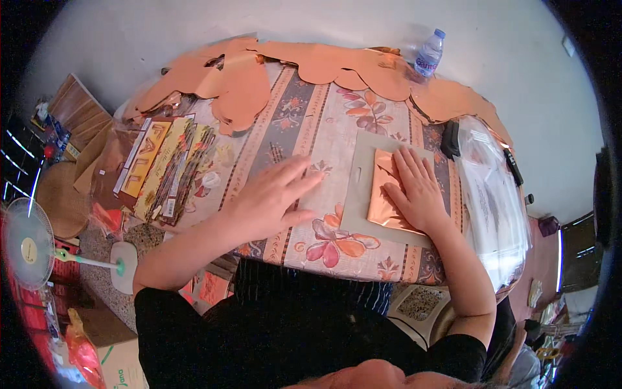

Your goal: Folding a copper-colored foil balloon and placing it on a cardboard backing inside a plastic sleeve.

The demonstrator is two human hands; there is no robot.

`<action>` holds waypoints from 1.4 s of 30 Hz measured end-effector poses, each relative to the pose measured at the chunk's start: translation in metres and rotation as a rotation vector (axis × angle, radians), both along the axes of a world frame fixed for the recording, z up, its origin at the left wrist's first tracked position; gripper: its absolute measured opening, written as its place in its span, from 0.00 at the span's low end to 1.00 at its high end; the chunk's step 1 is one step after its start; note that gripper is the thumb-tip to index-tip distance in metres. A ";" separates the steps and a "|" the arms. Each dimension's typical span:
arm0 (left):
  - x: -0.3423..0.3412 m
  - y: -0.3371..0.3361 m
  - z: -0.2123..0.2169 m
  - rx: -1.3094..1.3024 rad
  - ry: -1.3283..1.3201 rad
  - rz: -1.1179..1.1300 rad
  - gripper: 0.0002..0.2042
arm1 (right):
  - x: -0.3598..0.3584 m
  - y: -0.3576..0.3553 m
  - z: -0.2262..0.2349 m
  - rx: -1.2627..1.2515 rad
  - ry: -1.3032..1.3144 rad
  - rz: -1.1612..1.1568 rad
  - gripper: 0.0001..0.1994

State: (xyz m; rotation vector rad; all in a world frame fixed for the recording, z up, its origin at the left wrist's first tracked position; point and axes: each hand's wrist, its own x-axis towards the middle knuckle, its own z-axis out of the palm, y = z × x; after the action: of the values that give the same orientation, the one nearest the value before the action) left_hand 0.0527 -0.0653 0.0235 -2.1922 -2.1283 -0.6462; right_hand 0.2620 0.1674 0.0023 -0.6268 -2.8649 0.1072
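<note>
My right hand lies flat, fingers stretched out, on a shiny copper-coloured folded sheet or packet. Under that packet is a grey board with a slot-shaped cutout at its left side. My left hand hovers over or rests on the patterned tablecloth, left of the board; its fingers are spread and nothing is in them. Whether it touches the cloth I cannot tell.
Large scalloped copper-coloured sheets line the table's far edge. A water bottle stands at the back right. Clear plastic sleeves cover the right side, beside a black object. Several printed packages lie left; a fan stands beyond.
</note>
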 end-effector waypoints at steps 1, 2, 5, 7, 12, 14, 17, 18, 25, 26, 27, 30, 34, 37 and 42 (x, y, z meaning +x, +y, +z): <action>-0.002 0.000 -0.002 0.000 -0.001 -0.005 0.30 | 0.000 0.000 0.000 0.000 -0.001 -0.005 0.34; -0.007 -0.003 -0.002 -0.058 0.016 -0.058 0.30 | 0.000 0.000 -0.001 0.006 0.004 0.001 0.34; -0.030 -0.012 0.006 -0.192 -0.041 -0.159 0.28 | -0.002 -0.001 -0.002 0.016 0.002 -0.005 0.34; -0.043 -0.015 0.016 -0.273 -0.109 -0.198 0.27 | -0.001 0.000 -0.002 0.018 0.001 -0.008 0.34; -0.052 -0.010 0.034 -0.312 -0.113 -0.251 0.17 | 0.001 0.002 -0.006 0.051 0.032 0.008 0.34; -0.043 0.002 0.036 -0.302 -0.180 -0.150 0.15 | -0.001 0.002 -0.004 0.043 0.024 0.005 0.34; -0.021 0.034 0.030 -0.190 -0.219 -0.067 0.13 | 0.000 0.004 -0.008 0.045 0.020 0.007 0.34; -0.010 0.048 0.030 -0.238 -0.313 -0.011 0.14 | 0.000 0.005 -0.010 0.051 0.024 0.006 0.34; -0.002 0.115 0.020 -0.374 -0.509 0.123 0.20 | -0.001 0.001 -0.006 0.077 -0.009 -0.002 0.35; 0.000 0.116 0.022 -0.376 -0.509 0.120 0.20 | -0.001 0.000 -0.005 0.071 -0.008 0.001 0.35; 0.004 0.115 0.024 -0.387 -0.519 0.132 0.19 | -0.001 0.000 -0.005 0.065 -0.007 0.003 0.35; 0.026 0.104 0.026 -0.310 -0.397 0.035 0.17 | -0.001 0.005 -0.016 0.067 0.087 0.036 0.36; 0.049 0.093 0.010 -0.129 -0.254 -0.146 0.13 | 0.000 0.003 -0.010 0.078 0.017 0.012 0.35; 0.052 0.092 -0.002 -0.073 -0.178 -0.177 0.14 | 0.000 0.004 -0.011 0.110 0.032 0.026 0.34; 0.049 0.087 -0.001 -0.080 -0.102 -0.185 0.19 | 0.000 0.006 -0.015 0.122 0.066 0.032 0.34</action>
State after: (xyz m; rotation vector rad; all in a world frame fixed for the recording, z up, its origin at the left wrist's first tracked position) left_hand 0.1018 0.0215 0.0222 -2.4717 -2.0472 -0.7079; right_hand 0.2622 0.1735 -0.0122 -0.5432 -2.7931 -0.0405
